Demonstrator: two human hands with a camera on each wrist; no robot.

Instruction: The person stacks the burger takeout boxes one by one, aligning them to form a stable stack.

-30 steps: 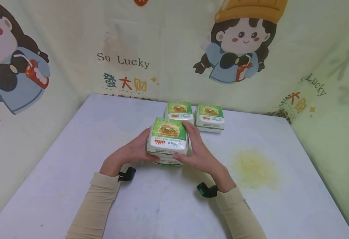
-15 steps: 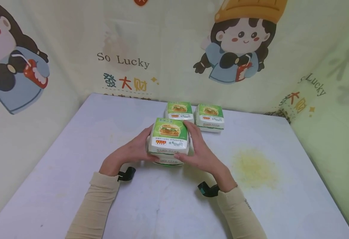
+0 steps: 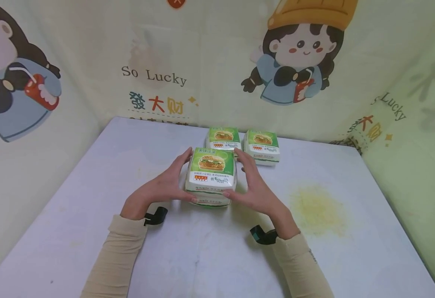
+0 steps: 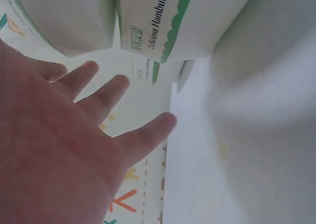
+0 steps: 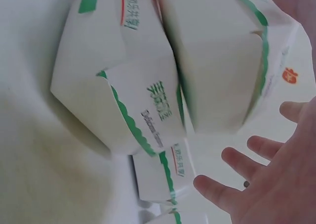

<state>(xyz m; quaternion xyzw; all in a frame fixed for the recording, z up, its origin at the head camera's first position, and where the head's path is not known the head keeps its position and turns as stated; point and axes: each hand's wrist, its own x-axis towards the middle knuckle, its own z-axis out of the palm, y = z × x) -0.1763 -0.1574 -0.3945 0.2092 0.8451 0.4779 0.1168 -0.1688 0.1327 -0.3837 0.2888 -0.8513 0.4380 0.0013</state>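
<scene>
Two white and green hamburger boxes are stacked in the middle of the table, the upper hamburger box resting on the lower hamburger box. At the stack's left side my left hand is spread, and the left wrist view shows its fingers apart from the cardboard. My right hand stands spread on the other side. A gap separates its fingers from the boxes in the right wrist view. Both thumbs lie in front of the stack; whether either touches it, I cannot tell.
Behind the stack, near the back wall, sit two more hamburger boxes: a left one, partly hidden, and a right one. A yellow stain marks the white table at right. Printed cloth walls border the table.
Both hands have loosened from the upper box and moved slightly apart to either side, fingers spreading. Over the last second the upper box has shifted slightly right; it now sits squarely on the lower one.
</scene>
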